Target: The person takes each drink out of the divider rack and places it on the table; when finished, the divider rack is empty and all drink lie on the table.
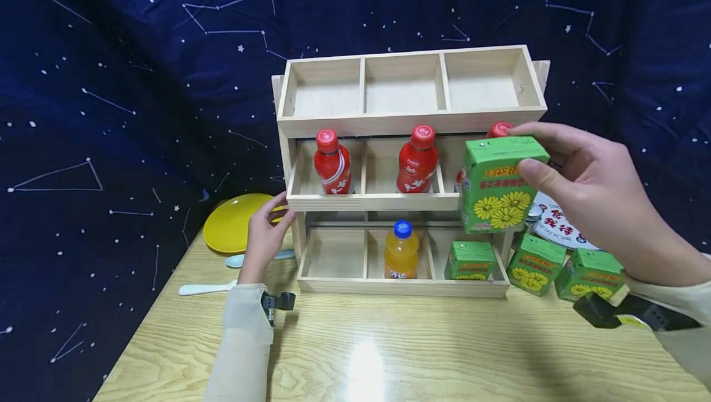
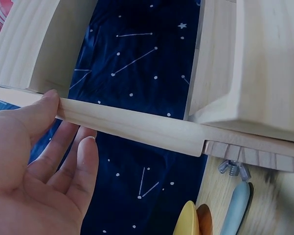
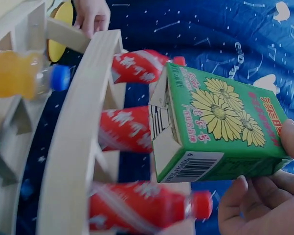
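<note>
Head view: right hand holding a green juice carton up in the air, upright, in front of the right compartment of the middle tier of the wooden rack, fingers over the top and thumb on the side. Left hand resting with relaxed fingers against the left edge of the rack. Three red bottles in the middle tier, an orange bottle and one more green carton in the bottom tier. Two further cartons on the tabletop beside the rack, yellow plate at left.

Left wrist view: fingers straight, thumb laid on a wooden rail, clamping nothing.

Right wrist view: carton pinched at its far end by fingertips, close to the red bottles but apart from them.
</note>
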### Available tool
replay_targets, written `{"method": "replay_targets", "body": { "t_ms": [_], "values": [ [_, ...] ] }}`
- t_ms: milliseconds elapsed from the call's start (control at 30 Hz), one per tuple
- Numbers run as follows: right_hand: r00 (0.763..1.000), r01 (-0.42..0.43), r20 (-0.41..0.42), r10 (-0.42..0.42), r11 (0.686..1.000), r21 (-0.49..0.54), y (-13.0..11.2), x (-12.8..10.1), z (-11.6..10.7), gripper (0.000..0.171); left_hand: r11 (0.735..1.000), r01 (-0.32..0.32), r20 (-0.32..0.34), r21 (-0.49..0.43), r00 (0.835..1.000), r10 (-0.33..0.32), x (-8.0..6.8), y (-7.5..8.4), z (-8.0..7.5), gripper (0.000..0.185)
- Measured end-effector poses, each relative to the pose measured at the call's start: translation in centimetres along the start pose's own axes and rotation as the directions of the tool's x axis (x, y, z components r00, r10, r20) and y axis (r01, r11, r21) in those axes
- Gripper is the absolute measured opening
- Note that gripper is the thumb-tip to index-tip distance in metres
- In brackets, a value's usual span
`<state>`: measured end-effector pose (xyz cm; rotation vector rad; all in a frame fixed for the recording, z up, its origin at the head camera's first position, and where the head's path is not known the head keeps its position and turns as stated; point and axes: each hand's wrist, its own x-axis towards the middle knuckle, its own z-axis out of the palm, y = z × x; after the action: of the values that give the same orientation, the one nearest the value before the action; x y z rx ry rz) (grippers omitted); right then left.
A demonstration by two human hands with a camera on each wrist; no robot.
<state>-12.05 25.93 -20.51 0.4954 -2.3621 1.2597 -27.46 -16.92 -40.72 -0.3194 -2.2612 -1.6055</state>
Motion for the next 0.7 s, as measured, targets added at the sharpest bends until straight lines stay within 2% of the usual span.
{"method": "replay_targets", "body": {
  "t_ms": [133,367,433,500,567,633,700],
  "values": [
    [0.998,-0.048,-0.041,0.045,0.997,-0.067,2.5,-2.5,-1.0,0.041,1.0,0.0,0.003,-0.002,1.0,0.0,0.0,0.0,0.1,0.049],
    [0.986,-0.13,-0.112,0.122,0.99,-0.063,6.9,-6.7,-2.3,0.041,1.0,0.0,0.02,0.005,1.0,0.0,-0.2,0.1,0.4,0.048],
    [0.988,-0.103,-0.115,0.104,0.995,0.02,8.3,-7.8,-2.7,0.041,1.0,0.0,0.02,0.004,1.0,0.0,-0.2,0.1,0.5,0.048],
    [0.992,-0.041,-0.11,0.061,0.984,0.171,9.7,-8.8,-3.2,0.041,1.0,0.0,0.02,0.001,1.0,0.0,-0.1,0.1,0.5,0.048],
    [0.994,0.022,-0.107,0.014,0.942,0.336,11.1,-9.7,-3.7,0.041,1.0,-0.002,0.021,-0.003,1.0,0.002,-0.1,0.1,0.5,0.048],
    [0.994,0.079,-0.107,-0.029,0.865,0.496,12.6,-10.6,-4.3,0.04,1.0,-0.001,0.023,-0.004,1.0,0.001,0.0,0.2,0.6,0.048],
    [0.991,0.113,-0.125,-0.052,0.829,0.547,14.2,-11.6,-5.0,0.04,1.0,0.005,0.022,-0.005,1.0,-0.005,0.1,0.2,0.5,0.049]
  ]
}}
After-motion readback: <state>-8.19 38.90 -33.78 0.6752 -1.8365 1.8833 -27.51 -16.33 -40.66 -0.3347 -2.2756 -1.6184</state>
